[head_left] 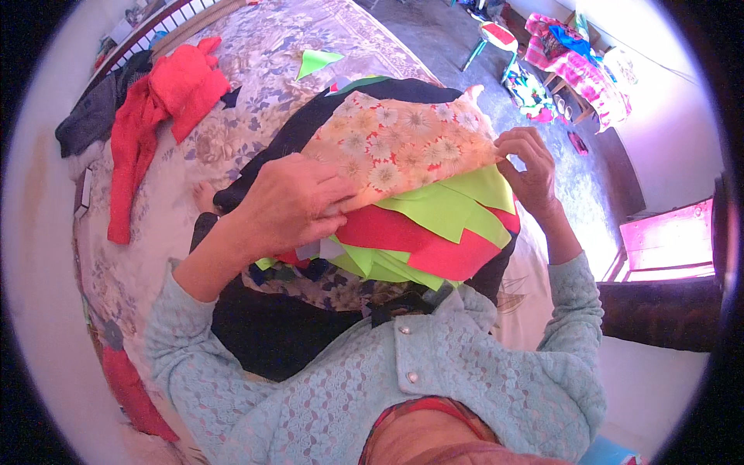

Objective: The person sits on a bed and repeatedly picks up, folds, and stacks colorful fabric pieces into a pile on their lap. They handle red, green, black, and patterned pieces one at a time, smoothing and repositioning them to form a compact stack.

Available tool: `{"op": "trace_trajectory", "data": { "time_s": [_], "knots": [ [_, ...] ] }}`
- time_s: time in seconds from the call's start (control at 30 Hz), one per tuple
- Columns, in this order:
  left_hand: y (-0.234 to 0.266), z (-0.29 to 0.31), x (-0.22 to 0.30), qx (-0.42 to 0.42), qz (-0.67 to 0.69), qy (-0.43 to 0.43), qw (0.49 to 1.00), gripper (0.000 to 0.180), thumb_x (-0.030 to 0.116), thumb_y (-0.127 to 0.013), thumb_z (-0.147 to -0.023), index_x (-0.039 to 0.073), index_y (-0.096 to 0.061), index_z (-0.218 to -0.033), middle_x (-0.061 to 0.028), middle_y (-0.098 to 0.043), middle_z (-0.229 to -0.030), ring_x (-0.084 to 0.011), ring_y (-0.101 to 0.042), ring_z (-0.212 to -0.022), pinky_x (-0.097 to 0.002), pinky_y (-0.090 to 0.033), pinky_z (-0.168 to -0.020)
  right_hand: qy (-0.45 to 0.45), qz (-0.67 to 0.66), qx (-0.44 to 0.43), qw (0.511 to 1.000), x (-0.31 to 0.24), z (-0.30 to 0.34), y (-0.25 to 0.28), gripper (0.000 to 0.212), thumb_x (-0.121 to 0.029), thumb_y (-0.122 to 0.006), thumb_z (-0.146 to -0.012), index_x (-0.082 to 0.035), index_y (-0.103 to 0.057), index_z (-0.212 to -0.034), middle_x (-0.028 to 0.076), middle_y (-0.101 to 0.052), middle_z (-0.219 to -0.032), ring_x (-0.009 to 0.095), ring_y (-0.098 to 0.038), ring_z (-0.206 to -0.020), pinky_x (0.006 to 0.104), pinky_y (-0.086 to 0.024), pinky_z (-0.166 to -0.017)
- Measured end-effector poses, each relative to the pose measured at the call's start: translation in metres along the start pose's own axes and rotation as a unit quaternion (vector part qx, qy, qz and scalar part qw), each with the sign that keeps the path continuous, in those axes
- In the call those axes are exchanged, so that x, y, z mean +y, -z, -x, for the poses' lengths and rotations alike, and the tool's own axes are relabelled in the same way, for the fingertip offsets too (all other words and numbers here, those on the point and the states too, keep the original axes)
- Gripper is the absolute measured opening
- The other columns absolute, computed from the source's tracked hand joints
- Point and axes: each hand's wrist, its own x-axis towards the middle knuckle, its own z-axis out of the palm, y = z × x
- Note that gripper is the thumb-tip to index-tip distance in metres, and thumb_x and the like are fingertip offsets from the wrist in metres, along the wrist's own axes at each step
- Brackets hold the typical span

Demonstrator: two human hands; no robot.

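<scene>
An orange piece of cloth printed with pale flowers is stretched between my two hands above my lap. At its near left edge, my left hand pinches the fabric with curled fingers. The right corner is caught between thumb and fingertips of my right hand. Beneath the flowered cloth, lime-green fabric pieces and red fabric pieces are layered in a loose pile over my dark-clothed legs. The cloth hides the far part of this pile.
I sit on a bed with a floral sheet. A red garment and a dark grey garment lie at the left. One green scrap rests beyond my legs. On the floor at far right stand a chair and a cloth-covered table.
</scene>
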Motion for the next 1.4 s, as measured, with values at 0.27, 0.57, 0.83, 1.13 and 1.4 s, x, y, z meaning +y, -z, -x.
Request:
{"op": "trace_trajectory", "data": {
  "time_s": [0.27, 0.57, 0.83, 1.13, 1.4],
  "knots": [
    [0.005, 0.004, 0.009, -0.077, 0.042, 0.066, 0.994, 0.039, 0.023, -0.075, -0.067, 0.014, -0.066, -0.104, -0.0063, -0.065, -0.089, -0.0278, -0.059, -0.077, -0.0396, -0.046, -0.07, -0.079, -0.035, 0.011, 0.996, 0.007, 0.019, -0.007, 0.023, 0.005, -0.071, -0.065, -0.004, -0.06, -0.083, 0.008, -0.065, -0.089, 0.026, -0.062, -0.088, 0.0356, -0.05, -0.077],
    [-0.002, 0.013, 0.014, -0.105, 0.102, 0.002, 0.989, 0.03, 0.016, -0.072, -0.069, 0.011, -0.063, -0.098, -0.0077, -0.062, -0.08, -0.0303, -0.059, -0.068, -0.0396, -0.047, -0.064, -0.103, -0.015, 0.017, 0.994, 0.008, 0.023, -0.005, 0.02, 0.006, -0.069, -0.065, -0.004, -0.059, -0.078, 0.007, -0.063, -0.085, 0.025, -0.061, -0.085, 0.0341, -0.049, -0.075],
    [0.01, 0.017, 0.017, -0.321, 0.382, 0.024, 0.866, 0.047, 0.021, -0.078, -0.073, 0.008, -0.06, -0.115, -0.0085, -0.067, -0.09, -0.027, -0.066, -0.084, -0.0345, -0.053, -0.071, -0.084, 0.019, -0.083, 0.993, 0.021, 0.019, 0.021, 0.026, 0.016, -0.052, -0.067, -0.002, -0.061, -0.084, 0.013, -0.064, -0.1, 0.031, -0.06, -0.1, 0.0384, -0.048, -0.086],
    [0.031, 0.037, -0.054, -0.195, 0.385, 0.165, 0.887, 0.027, 0.023, -0.071, -0.084, 0.004, -0.065, -0.102, -0.0024, -0.066, -0.084, -0.0109, -0.064, -0.073, -0.0252, -0.05, -0.065, -0.033, -0.045, -0.162, 0.985, -0.012, -0.059, 0.016, 0.032, -0.021, -0.058, -0.091, -0.007, -0.061, -0.121, 0.013, -0.053, -0.135, 0.028, -0.048, -0.128, 0.0408, -0.034, -0.108],
    [-0.006, 0.098, -0.164, 0.182, 0.346, 0.422, 0.818, 0.021, 0.027, -0.065, -0.086, 0.007, -0.065, -0.094, 0.0021, -0.063, -0.08, -0.0072, -0.058, -0.065, -0.0229, -0.048, -0.06, 0.092, -0.099, -0.247, 0.96, -0.036, -0.109, -0.055, 0.093, -0.08, -0.034, -0.081, -0.01, -0.045, -0.141, 0.018, -0.031, -0.151, 0.035, -0.027, -0.141, 0.0483, -0.019, -0.113]
  ]
}}
